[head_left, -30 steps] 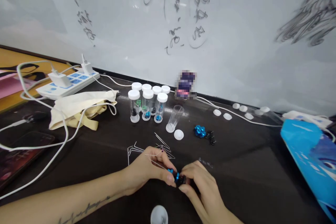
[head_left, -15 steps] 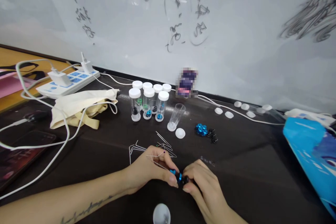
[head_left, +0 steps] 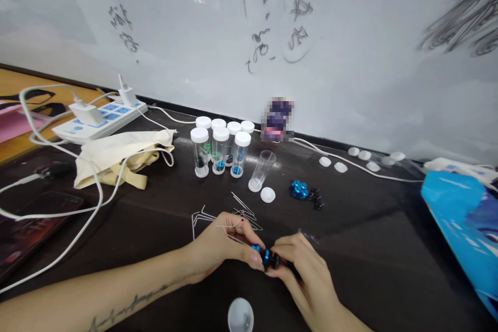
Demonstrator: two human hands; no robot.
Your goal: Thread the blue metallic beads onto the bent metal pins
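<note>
Between both hands is a small blue and black part (head_left: 266, 257), possibly a fitting with a screw; its exact kind is too small to tell. My left hand (head_left: 227, 244) pinches its blue end between thumb and forefinger. A thin metal rod like a hex key (head_left: 236, 239) runs from that hand toward the part. My right hand (head_left: 301, 267) is closed at the part's black end, the fingertips partly hiding it. Just beyond the left hand lie several L-shaped hex keys (head_left: 202, 215). A white cup-like cap (head_left: 240, 315) with something small inside stands below the hands.
Behind stand several clear tubes with white lids (head_left: 220, 153), one open tube (head_left: 262, 170) and a loose lid (head_left: 267, 195). Blue rings (head_left: 299, 190) lie beside black screws (head_left: 317, 199). A cloth bag (head_left: 116, 158), cables and a power strip (head_left: 105, 119) are left; a blue package (head_left: 451, 218) is right.
The right fingers have shifted slightly around the black end, so more of it shows. The left hand keeps its pinch. The view has tilted slightly.
</note>
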